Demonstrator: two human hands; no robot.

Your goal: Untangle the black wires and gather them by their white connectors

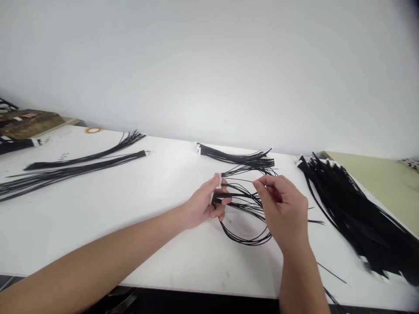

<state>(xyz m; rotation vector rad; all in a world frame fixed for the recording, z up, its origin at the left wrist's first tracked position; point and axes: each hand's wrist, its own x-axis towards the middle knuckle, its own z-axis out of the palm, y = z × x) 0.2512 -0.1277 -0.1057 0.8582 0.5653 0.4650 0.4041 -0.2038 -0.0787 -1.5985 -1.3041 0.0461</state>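
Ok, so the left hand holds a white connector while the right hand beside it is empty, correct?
Not quite: the right hand isn't empty. The head view shows it pinching a thin black wire. The left hand does hold a white connector.

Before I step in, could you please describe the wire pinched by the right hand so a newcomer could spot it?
Over the white table, find the left hand and the right hand. The black wire spans the gap between them. It is a single thin strand, nearly straight, while the other wires run in groups, many curving.
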